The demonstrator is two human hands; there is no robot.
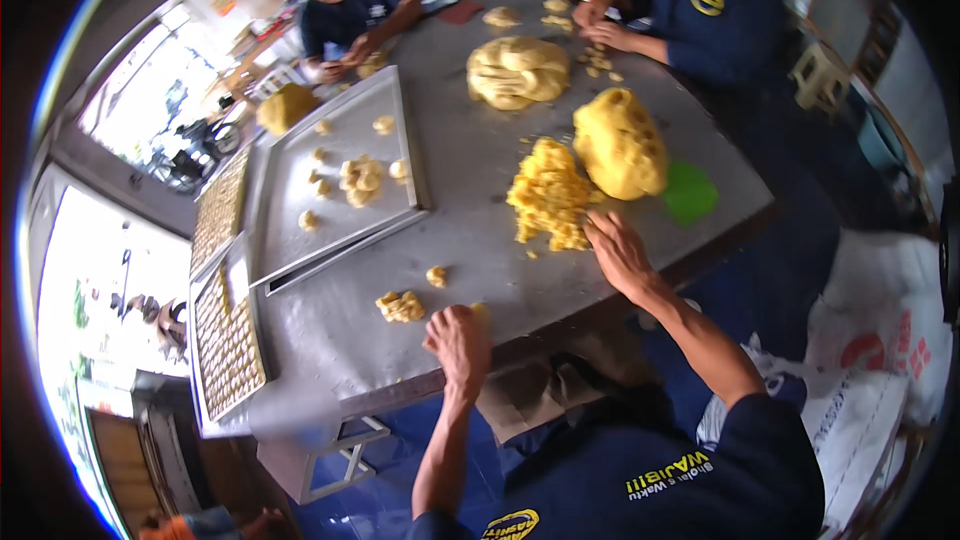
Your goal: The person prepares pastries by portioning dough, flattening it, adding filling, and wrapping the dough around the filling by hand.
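Observation:
My left hand is curled near the front edge of the steel table, with a small yellow thing showing behind its fingers, too hidden to name. Just left of it lie lumpy pale dough pieces and a small ball. My right hand reaches forward, fingers stretched out at the edge of a crumbly yellow heap. Beside the heap sit a large smooth yellow dough mass and a flat green sheet or scraper. A paler dough mass lies farther back.
A large tray with dough pieces is at left, beside trays of small pieces. Co-workers work at the back left and back right. A stool and white sacks stand right of the table.

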